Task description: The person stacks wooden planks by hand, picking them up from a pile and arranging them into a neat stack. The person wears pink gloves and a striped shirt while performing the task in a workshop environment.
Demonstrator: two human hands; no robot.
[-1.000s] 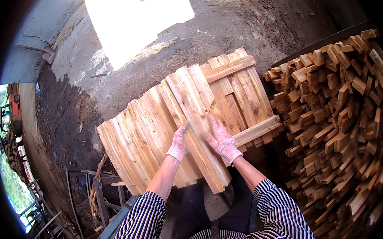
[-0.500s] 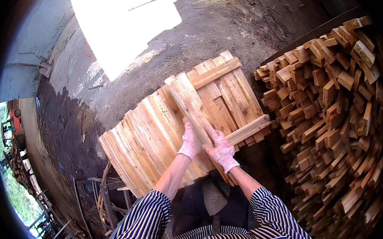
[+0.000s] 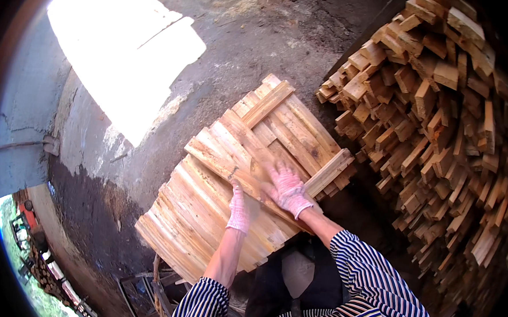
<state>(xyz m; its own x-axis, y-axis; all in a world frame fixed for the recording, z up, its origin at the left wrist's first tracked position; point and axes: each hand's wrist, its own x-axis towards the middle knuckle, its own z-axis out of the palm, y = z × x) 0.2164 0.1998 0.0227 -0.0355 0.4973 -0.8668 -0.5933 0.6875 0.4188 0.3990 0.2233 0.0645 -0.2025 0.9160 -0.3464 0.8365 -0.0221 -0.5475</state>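
Wooden planks (image 3: 206, 196) lie side by side in a slanting row in front of me. Across them, at an angle, rests a loose plank (image 3: 222, 164), one long edge facing me. My left hand (image 3: 239, 208), in a pinkish-white knit glove, is closed at that plank's near edge, its fingers partly hidden. My right hand (image 3: 289, 190), gloved alike, lies over the plank's right side with fingers spread; its fingertips are blurred. Two crosspieces, an upper batten (image 3: 270, 103) and a lower batten (image 3: 329, 173), lie over the boards at the right end.
A tall stack of cut wood strips (image 3: 423, 110) rises on the right, ends toward me. Bright sunlight falls on the dark floor (image 3: 243, 37) beyond the boards. A metal frame (image 3: 138, 293) stands at lower left, near a pale wall (image 3: 26, 112).
The loose plank has swung leftward and now lies at a flatter slant over the row. My right hand has spread its fingers over the wood. The whole view has shifted somewhat.
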